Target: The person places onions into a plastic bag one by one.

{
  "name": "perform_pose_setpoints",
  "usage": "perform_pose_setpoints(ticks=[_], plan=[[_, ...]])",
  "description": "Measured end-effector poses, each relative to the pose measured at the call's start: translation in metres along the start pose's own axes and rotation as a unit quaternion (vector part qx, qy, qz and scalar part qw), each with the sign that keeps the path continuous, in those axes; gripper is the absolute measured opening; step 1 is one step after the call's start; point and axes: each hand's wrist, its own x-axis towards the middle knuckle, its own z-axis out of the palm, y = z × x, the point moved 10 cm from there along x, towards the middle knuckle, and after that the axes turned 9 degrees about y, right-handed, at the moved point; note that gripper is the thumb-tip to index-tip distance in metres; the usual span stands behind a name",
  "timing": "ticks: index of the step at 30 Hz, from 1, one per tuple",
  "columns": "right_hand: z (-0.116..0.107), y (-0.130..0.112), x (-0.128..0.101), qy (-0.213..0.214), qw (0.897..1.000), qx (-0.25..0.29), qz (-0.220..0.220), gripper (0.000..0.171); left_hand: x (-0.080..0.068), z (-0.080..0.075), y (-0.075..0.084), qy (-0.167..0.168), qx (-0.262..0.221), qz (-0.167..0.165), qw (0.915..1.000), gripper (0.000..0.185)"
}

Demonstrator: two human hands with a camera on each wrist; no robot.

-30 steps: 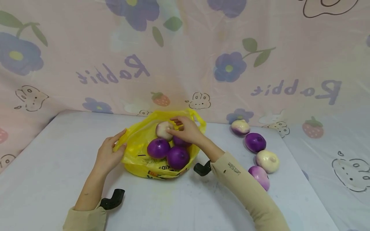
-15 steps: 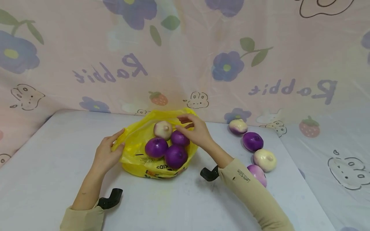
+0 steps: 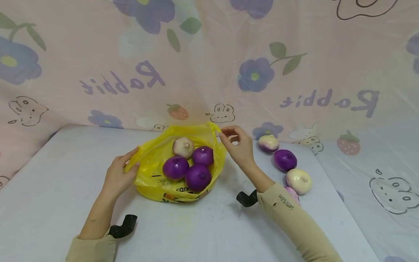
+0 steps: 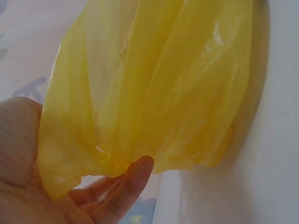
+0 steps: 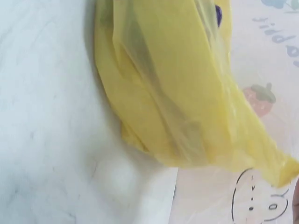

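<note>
Left hand (image 3: 119,174) pinches the left rim of the yellow bag (image 3: 154,171), thumb and fingers curled round the plastic; left wrist view shows the film bunched against the fingers (image 4: 126,182). The bag sits open on the white counter (image 3: 49,189), mid-left of centre. Inside it: a pale onion (image 3: 183,147) at the back, three purple onions (image 3: 198,177) in front, all touching. Right hand (image 3: 239,147) is at the bag's right rim, fingers curled, pinching the rim's tip by the look of it; the right wrist view shows the bag's corner (image 5: 280,170) drawn out to a point. To the right, well apart from the bag, a row of four loose onions (image 3: 285,159) on the counter, the nearest partly hidden by the right sleeve (image 3: 294,222). Pink printed cloth (image 3: 209,65) behind.
</note>
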Motion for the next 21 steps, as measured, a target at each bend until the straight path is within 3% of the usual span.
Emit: perform_pose_setpoints(ticks=[11, 15, 21], plan=[[-0.023, -0.017, -0.002, 0.029, 0.998, -0.035, 0.035, 0.020, 0.000, 0.001, -0.001, -0.003, 0.003, -0.004, 1.0000, 0.054], [-0.028, -0.003, -0.001, 0.036, 0.997, -0.046, 0.059, 0.020, 0.000, 0.002, -0.002, -0.008, 0.004, -0.009, 0.9999, 0.054], [-0.035, 0.041, 0.006, 0.050, 0.995, -0.054, 0.070, 0.023, 0.001, 0.001, -0.001, -0.006, 0.006, -0.006, 0.9999, 0.054]])
